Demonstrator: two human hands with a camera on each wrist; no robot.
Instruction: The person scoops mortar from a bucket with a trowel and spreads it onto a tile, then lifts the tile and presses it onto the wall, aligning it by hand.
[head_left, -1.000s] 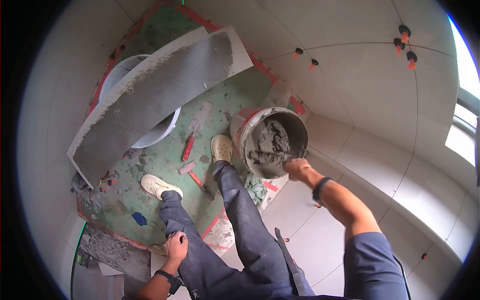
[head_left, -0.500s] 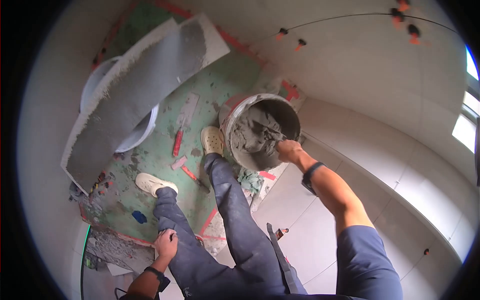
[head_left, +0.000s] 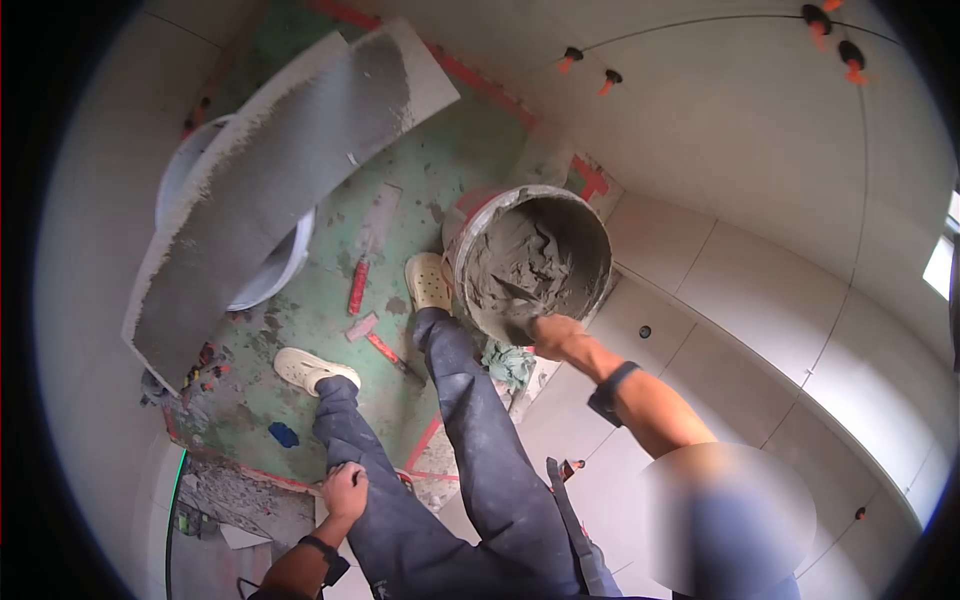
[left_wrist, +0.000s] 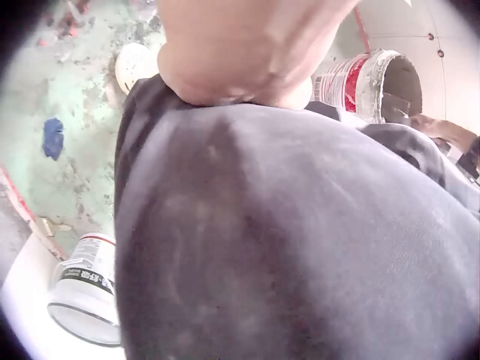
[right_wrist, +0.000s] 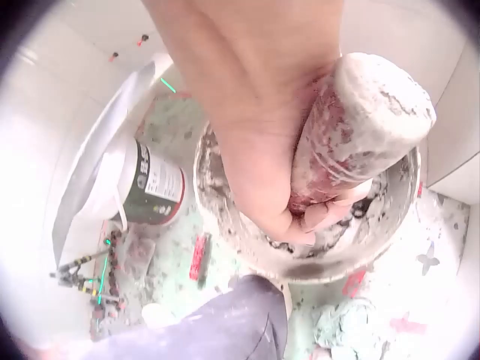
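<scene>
One bucket (head_left: 588, 235) holds grey mortar (head_left: 522, 258), and the trowel (right_wrist: 334, 146) is at the near side of its mouth, its far end in or over the mix and mostly hidden. The right hand (head_left: 560, 338) grips the trowel, fingers and thumb wrapped round the thick handle. The left hand (head_left: 345, 490) rests on the knee, well apart from the bucket, its fingers loosely bent, with nothing seen in it.

The mortar looks soft, sticky and dense, holding its ridges, so a full trowel should weigh down at the far end. The tool itself looks stiff and hard to damage. Its red handle is crusted pale, heaviest at the butt, which may feel gritty or, where wet, slippery; the best hold is probably round the middle of the handle, where the crust is thinner. The bucket, so loaded, would likely be heavy and is better taken by the rim with both hands.

Red and white print covers the bucket's outer wall, too small to read. Left of the bucket, the tub (right_wrist: 161, 184) under the slab (head_left: 270, 200) has a dark label with pale characters and a white panel, neither legible. No brand can be made out.
</scene>
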